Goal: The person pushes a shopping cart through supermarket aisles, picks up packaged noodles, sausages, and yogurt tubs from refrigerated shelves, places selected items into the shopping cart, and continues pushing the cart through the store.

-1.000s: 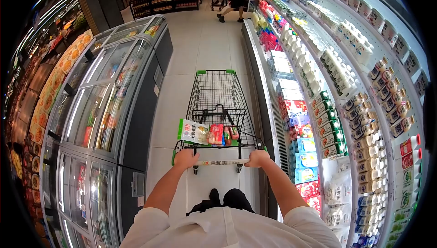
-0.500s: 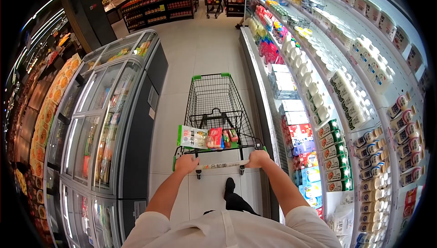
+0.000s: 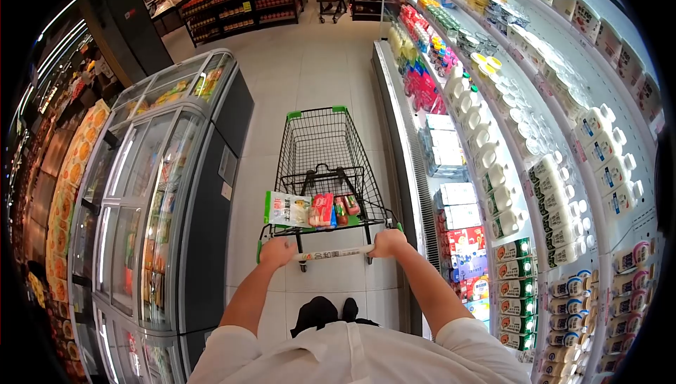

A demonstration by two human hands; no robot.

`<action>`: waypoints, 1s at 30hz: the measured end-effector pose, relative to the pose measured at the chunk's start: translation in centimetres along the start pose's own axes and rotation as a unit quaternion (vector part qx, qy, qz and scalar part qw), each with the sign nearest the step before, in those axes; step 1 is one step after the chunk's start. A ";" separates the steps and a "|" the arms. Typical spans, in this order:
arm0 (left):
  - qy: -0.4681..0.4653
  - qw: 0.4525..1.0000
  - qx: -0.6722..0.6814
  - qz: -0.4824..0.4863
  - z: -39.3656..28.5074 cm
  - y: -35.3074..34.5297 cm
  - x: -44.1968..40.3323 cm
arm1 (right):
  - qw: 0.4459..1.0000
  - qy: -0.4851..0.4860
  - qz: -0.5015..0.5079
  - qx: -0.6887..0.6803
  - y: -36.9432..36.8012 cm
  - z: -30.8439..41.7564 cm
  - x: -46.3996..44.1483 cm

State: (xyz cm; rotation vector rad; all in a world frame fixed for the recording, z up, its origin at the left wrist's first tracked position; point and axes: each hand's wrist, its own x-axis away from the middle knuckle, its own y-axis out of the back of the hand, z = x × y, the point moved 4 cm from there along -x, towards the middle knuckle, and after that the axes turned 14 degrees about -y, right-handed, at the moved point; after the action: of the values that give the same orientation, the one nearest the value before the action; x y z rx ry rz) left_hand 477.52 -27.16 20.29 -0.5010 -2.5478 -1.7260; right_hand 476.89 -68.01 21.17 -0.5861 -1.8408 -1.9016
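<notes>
A black wire shopping cart (image 3: 320, 141) with green corner pieces stands in front of me in the aisle. My left hand (image 3: 277, 251) is wrapped round the left end of its handle bar (image 3: 331, 253), and my right hand (image 3: 388, 243) grips the right end. Printed lettering shows on the bar between them. In the cart's near section lie a white and green bag (image 3: 287, 209), a red and pink package (image 3: 321, 210) and small red packs (image 3: 345, 208). The main basket beyond shows bare wire mesh.
Glass-topped freezers (image 3: 155, 151) line the left side. On the right runs a lit refrigerated shelf (image 3: 384, 88) with milk jugs (image 3: 486, 158), cups and cartons. Tiled floor (image 3: 320, 60) stretches ahead. Another cart (image 3: 331, 0) and shelves of jars (image 3: 239, 7) stand at the far end.
The cart and I have moved forward along the aisle; the freezers and shelf goods have slid nearer. Both hands keep their hold on the handle. My feet have shifted in a step.
</notes>
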 end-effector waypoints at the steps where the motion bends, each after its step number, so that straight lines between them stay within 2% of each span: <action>1: 0.002 1.000 0.003 0.000 0.2 0.4 -1.4 | 1.000 0.000 0.001 0.003 0.9 0.0 -1.2; 12: -0.008 1.000 0.002 -0.008 2.0 6.2 -19.5 | 0.999 -0.021 0.025 0.008 12.7 -0.5 -15.9; 16: -0.014 1.000 0.005 -0.019 2.8 9.1 -29.3 | 1.000 -0.019 -0.011 0.008 18.3 -1.3 -23.8; 18: -0.009 1.000 0.011 0.016 3.4 9.4 -32.5 | 0.999 -0.033 0.020 0.004 19.9 -1.5 -26.3; 26: -0.030 0.999 0.009 0.035 4.1 13.4 -45.5 | 1.000 -0.025 -0.012 -0.008 26.9 -2.5 -36.1; 28: -0.045 0.999 0.003 0.031 4.5 14.1 -48.7 | 0.999 -0.037 0.026 -0.014 28.8 -2.8 -38.5; 30: -0.047 0.999 0.005 0.023 4.7 14.7 -51.8 | 0.999 -0.037 0.023 -0.014 30.7 -3.2 -40.8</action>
State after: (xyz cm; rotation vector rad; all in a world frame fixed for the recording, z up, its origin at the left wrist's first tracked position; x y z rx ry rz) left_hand 531.40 -30.89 21.55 -0.6509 -2.5838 -1.7126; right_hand 527.86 -71.55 22.83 -0.7111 -1.8337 -1.9019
